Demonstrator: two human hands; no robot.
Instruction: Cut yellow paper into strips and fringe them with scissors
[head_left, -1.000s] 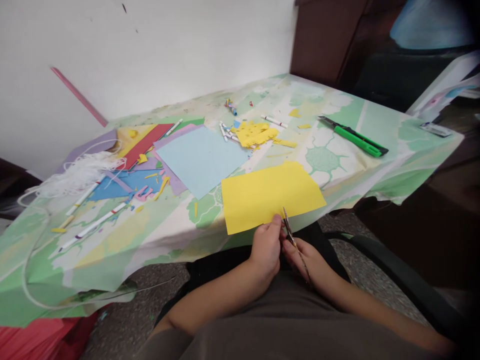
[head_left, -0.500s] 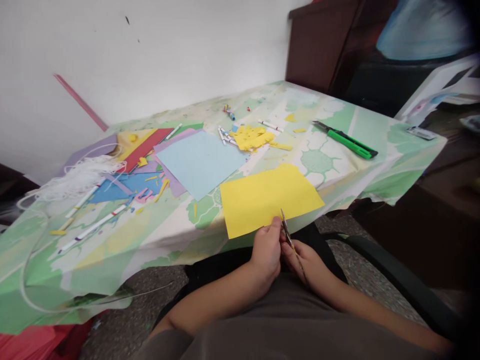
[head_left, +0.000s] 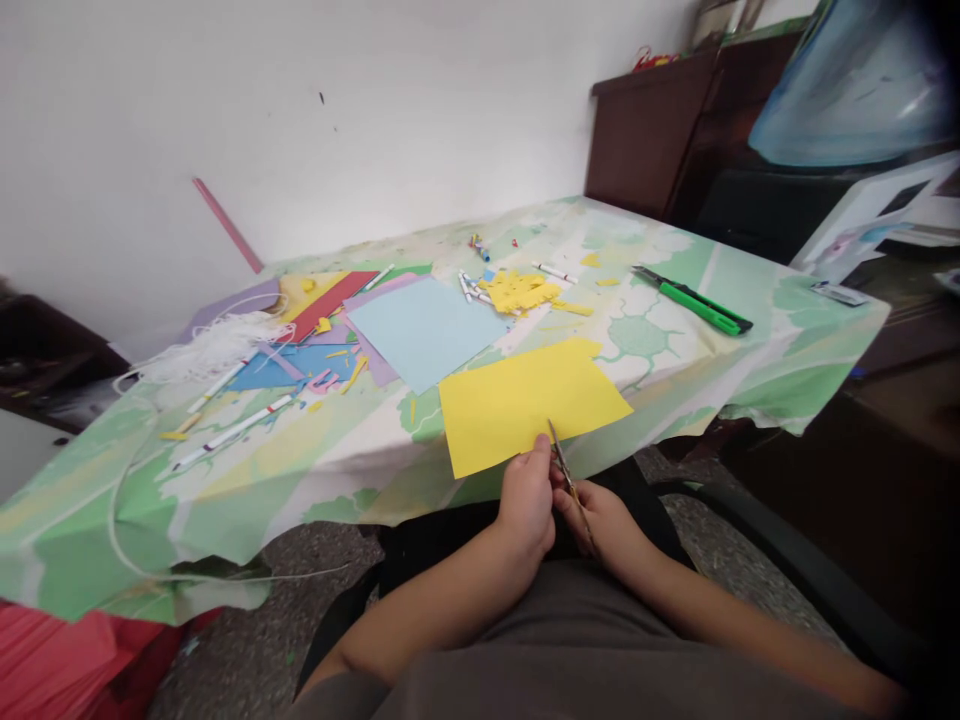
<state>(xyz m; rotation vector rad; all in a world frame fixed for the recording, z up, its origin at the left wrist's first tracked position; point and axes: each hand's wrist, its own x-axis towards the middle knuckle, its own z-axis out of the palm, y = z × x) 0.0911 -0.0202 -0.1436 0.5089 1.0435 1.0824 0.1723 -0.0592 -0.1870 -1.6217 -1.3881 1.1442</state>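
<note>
A sheet of yellow paper (head_left: 517,400) reaches over the near edge of the table, with a notch cut at its far right corner. My left hand (head_left: 526,495) is closed on the sheet's near edge, thumb on top. Beside it, my right hand (head_left: 604,520) is wrapped round a pair of scissors (head_left: 566,470). The upper blade lies over the yellow paper near its front edge; the lower blade is hidden. The fingers of both hands almost touch. Beyond the sheet lies a light blue sheet (head_left: 427,325).
A heap of yellow paper scraps (head_left: 521,290) lies mid-table among markers. At the right is a green utility knife (head_left: 694,300). White string (head_left: 217,345) is tangled at the left, near coloured sheets. A chair armrest (head_left: 750,545) stands to my right.
My view has turned slightly left and up, so the table things appear shifted. Both hands keep their hold on the paper and scissors, with little visible change between them.
</note>
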